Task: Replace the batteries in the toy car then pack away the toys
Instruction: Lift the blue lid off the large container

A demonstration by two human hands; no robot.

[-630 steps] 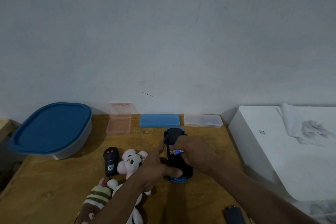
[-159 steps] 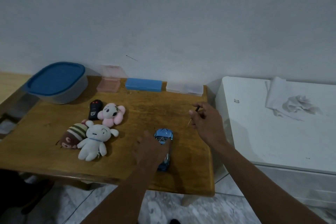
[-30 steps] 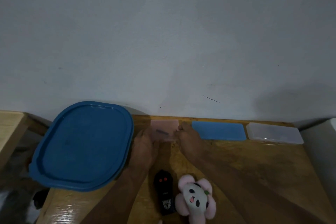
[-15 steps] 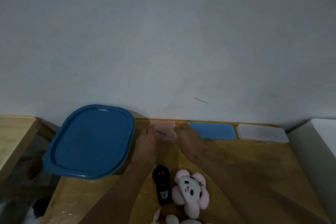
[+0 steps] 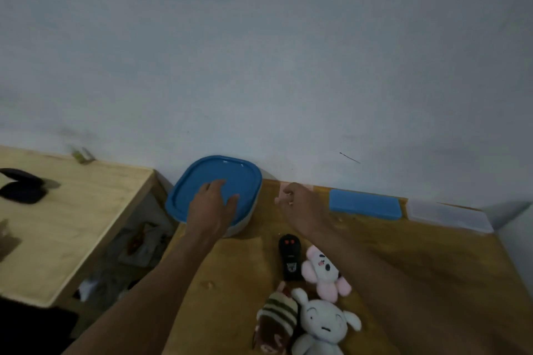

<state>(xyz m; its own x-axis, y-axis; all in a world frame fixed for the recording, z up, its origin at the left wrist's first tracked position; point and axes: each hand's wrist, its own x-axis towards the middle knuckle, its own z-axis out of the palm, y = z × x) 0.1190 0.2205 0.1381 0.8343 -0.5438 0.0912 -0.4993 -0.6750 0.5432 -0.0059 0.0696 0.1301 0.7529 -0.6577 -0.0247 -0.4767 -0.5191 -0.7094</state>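
Grey-white wall (image 5: pixel 259 52) fills the upper half of the view. Below it a brown wooden table (image 5: pixel 432 262) stands against the wall, and a paler wooden table (image 5: pixel 72 225) stands apart from it, well to the left of the person's left fingers. A dark case (image 5: pixel 21 186) lies on the far left of that paler table.

Both bare forearms reach forward from the bottom edge. At the back left corner of the brown table sits a container with a blue lid (image 5: pixel 219 170). The left hand (image 5: pixel 212 204) lies palm down on that lid, with its fingers (image 5: pixel 216 184) straight, spread a little apart and touching the lid's surface.

The right hand (image 5: pixel 302 204) is near the wall, to the right of the container. Its fingers (image 5: pixel 288 190) are curled over a small pink box (image 5: pixel 281 190), most of which is hidden beneath them. I cannot tell whether they grip the box or only hover over it.

Just right of the right hand a flat blue box (image 5: pixel 364 204) lies along the wall, and further right is a clear box (image 5: pixel 450 216).

The toys lie on the brown table behind the right fingers, nearer the person. A white plush (image 5: pixel 323 326) is nearest the bottom edge, with a brown striped plush (image 5: pixel 278 323) touching its left side. A pink plush (image 5: pixel 326 271) lies between the white one and the right wrist. A black remote (image 5: pixel 290 256) with two red buttons lies just left of the pink plush, pointing toward the right hand.
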